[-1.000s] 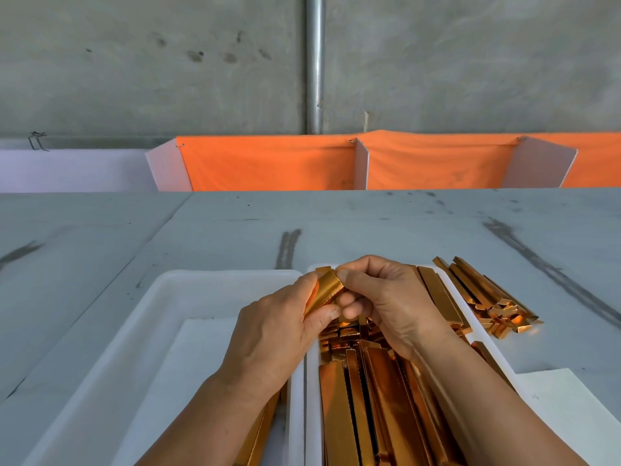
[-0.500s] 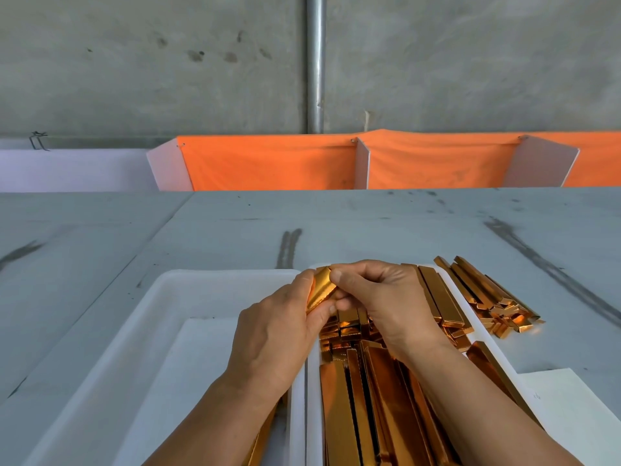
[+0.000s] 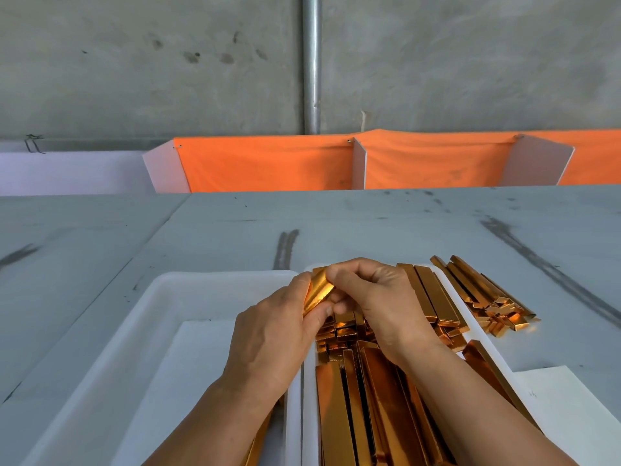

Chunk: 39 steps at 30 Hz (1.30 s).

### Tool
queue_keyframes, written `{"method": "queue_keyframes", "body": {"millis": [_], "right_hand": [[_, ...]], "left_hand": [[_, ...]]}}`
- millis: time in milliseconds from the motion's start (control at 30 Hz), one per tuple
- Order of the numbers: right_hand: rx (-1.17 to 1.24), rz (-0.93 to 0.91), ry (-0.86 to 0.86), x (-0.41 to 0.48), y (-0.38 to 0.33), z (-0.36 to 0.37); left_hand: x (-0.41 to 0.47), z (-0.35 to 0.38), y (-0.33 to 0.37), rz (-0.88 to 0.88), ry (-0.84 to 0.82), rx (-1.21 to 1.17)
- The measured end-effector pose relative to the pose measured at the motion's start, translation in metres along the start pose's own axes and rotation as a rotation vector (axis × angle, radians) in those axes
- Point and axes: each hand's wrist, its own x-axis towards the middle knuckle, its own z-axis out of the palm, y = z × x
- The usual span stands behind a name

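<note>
In the head view I am watching both hands working on one gold strip (image 3: 317, 292), which is hanging just above the far left corner of the full tray (image 3: 309, 432). The left hand (image 3: 272, 334) is pinching the strip's nearer, lower end between thumb and curled fingers. The right hand (image 3: 379, 304) is gripping the farther, upper end, with its thumb on top and its fingers tucked underneath. Only a short stretch of the strip is showing between them. Its long axis is running away from me and leaning slightly right, roughly in line with the strips lying in the full tray. Neither hand is nearer, since they are meeting on the strip from opposite sides, left from the tray's left and right from over the tray itself. I am judging this to be a fold or crease in progress. The folded pile (image 3: 484, 297) is lying on the table just right of the full tray, on the right hand's side, so I am expecting that hand to carry the piece there. The second white tray (image 3: 188, 297) is sitting touching the full tray's left side.
</note>
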Motion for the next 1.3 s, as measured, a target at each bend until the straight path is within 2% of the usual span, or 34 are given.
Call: {"method": "queue_keyframes", "body": {"millis": [167,267,467,567,633,867,1133,1300], "right_hand": [[-0.092,0.003,0.033,0.001,0.001,0.0],[-0.133,-0.02,0.087,0.003,0.0,-0.002],[-0.018,0.003,0.258,0.009,-0.004,-0.014],[0.032,0.005,0.263,0.009,-0.004,-0.015],[0.048,0.001,0.259,0.009,-0.004,-0.015],[0.109,-0.002,0.23,0.008,-0.005,-0.014],[-0.047,-0.032,0.303,0.009,-0.003,-0.015],[0.05,-0.039,0.281,0.009,-0.004,-0.013]], "left_hand": [[0.0,0.0,0.0,-0.002,-0.015,-0.007],[0.001,-0.001,0.0,-0.012,-0.032,-0.09],[0.005,-0.008,-0.008,-0.246,-0.076,-0.471],[0.005,-0.011,-0.006,-0.259,-0.071,-0.725],[0.004,-0.012,-0.003,-0.248,-0.057,-0.802],[0.002,-0.012,-0.001,-0.22,-0.021,-0.805],[0.001,-0.011,0.0,-0.177,-0.016,-0.771],[0.002,-0.012,0.0,-0.168,-0.001,-0.766]]}}
